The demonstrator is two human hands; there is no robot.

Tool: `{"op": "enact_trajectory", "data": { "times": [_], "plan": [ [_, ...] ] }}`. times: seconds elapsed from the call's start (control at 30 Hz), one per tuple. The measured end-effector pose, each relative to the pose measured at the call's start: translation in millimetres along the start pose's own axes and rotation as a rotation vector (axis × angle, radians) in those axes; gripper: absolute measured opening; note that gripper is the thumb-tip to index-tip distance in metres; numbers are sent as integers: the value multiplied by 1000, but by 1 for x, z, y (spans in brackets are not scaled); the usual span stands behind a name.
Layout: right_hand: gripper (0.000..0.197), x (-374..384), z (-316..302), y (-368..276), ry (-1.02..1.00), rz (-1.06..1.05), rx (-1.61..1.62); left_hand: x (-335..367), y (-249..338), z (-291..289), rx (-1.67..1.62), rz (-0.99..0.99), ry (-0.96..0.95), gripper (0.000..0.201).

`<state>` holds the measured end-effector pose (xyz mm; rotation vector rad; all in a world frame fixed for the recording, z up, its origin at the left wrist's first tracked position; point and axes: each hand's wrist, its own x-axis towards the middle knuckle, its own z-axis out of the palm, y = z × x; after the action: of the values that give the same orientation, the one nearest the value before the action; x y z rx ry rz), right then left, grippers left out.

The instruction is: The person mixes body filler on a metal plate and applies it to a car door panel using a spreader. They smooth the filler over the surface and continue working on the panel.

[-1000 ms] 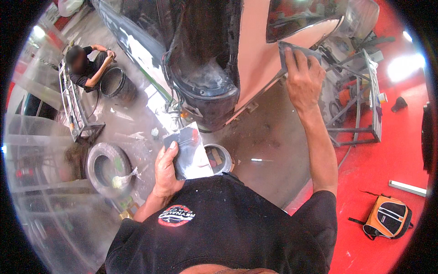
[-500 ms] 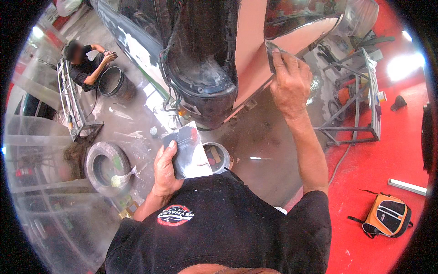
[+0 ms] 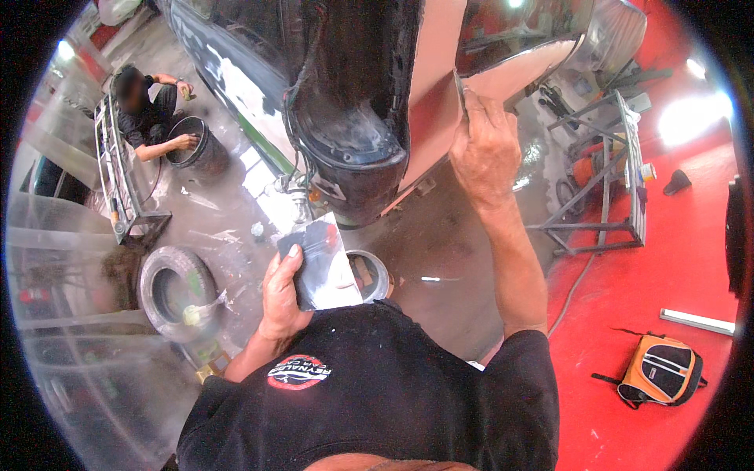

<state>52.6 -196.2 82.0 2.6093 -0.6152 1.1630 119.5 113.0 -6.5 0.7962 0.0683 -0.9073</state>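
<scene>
In my left hand (image 3: 281, 298) is a flat rectangular plate (image 3: 320, 271) with grey and whitish smears, the thumb lying over its face. It is held in front of my chest. My right hand (image 3: 488, 153) reaches up to the car body and grips a thin dark spreader (image 3: 460, 85), now seen nearly edge-on. The spreader is at the pinkish car panel (image 3: 432, 129), beside the window; whether its edge presses on the surface I cannot tell. My fingers hide most of the blade.
Below the plate stands a round tub (image 3: 380, 275). A tyre (image 3: 177, 294) lies at left. Beyond it a co-worker (image 3: 145, 110) crouches by a black bucket (image 3: 206, 149). A metal frame stand (image 3: 605, 180) and an orange-black backpack (image 3: 661, 369) are at right.
My right hand has shifted left and slightly down along the panel, turning the spreader edge-on. My left hand stays almost still. The co-worker's hands have parted, one now at the bucket.
</scene>
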Motion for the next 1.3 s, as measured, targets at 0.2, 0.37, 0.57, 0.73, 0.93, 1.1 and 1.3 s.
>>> {"op": "enact_trajectory", "data": {
  "times": [0.2, 0.37, 0.57, 0.73, 0.93, 1.1, 1.3],
  "plan": [
    [32, 10, -10, -12, -62, 86, 88, -2, 3, -4, -9, -13, -22, 35],
    [32, 30, -24, -21, -61, 101, 169, 1, 6, -5, -27, -30, -45, 34],
    [33, 48, -30, -18, -76, 58, 68, 4, 8, -11, -51, -46, -48, 33],
    [32, 68, -34, -22, -23, 27, 48, 6, 14, -15, -48, -53, -51, 32],
    [28, 103, -45, -22, 53, 10, -18, 9, 23, -5, -66, -77, -142, 32],
    [21, 100, -75, -18, 60, 97, 42, 13, 26, 8, -17, -56, -161, 33],
    [17, -19, -160, -33, -416, 533, 986, 22, 17, 44, -2, -4, -205, 34]
  ]
}}
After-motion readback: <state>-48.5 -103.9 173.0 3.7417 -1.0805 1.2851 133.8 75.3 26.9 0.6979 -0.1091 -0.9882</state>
